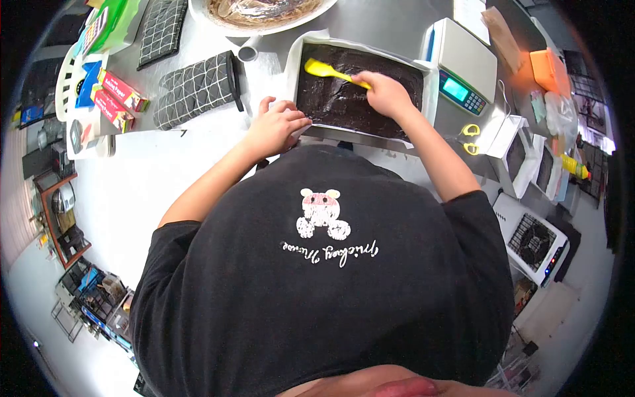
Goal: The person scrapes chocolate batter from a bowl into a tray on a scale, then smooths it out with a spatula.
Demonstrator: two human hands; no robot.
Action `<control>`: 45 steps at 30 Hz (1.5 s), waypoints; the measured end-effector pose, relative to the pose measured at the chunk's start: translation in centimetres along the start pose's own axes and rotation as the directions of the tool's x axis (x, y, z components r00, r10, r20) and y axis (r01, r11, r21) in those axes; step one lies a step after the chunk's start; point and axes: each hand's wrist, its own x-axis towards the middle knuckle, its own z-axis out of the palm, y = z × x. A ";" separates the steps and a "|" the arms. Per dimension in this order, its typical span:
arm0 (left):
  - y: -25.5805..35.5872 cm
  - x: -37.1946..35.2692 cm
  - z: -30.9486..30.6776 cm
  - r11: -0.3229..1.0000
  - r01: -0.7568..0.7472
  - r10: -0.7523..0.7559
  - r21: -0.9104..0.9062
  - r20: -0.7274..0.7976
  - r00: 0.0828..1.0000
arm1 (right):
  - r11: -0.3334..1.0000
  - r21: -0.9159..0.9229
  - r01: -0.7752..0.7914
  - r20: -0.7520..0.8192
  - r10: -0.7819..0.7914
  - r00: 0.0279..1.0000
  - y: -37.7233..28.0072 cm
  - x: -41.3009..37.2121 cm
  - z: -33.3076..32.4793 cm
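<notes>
My right hand [387, 94] is closed around the handle of a yellow spatula [325, 70]. The spatula's head rests on dark chocolate batter [337, 99] that covers the bottom of a rectangular baking pan [370, 133]. White baking paper [428, 92] lines the pan and sticks up past its sides. At the pan's near left corner, my left hand [281, 124] grips the edge with bent fingers; part of its grasp is hidden.
A chocolate-smeared bowl [264, 30] stands behind the pan. Left lie black checked oven mitts [198, 89] and baking paper boxes [119, 96]. On the right are a digital scale [466, 59], yellow scissors [470, 137] and lined pans [517, 157].
</notes>
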 end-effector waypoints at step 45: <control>0.6 0.7 -0.5 0.998 0.057 -0.057 -0.014 0.002 0.998 | 0.986 -0.130 -0.108 -0.219 0.077 0.973 7.0 -2.2 -3.2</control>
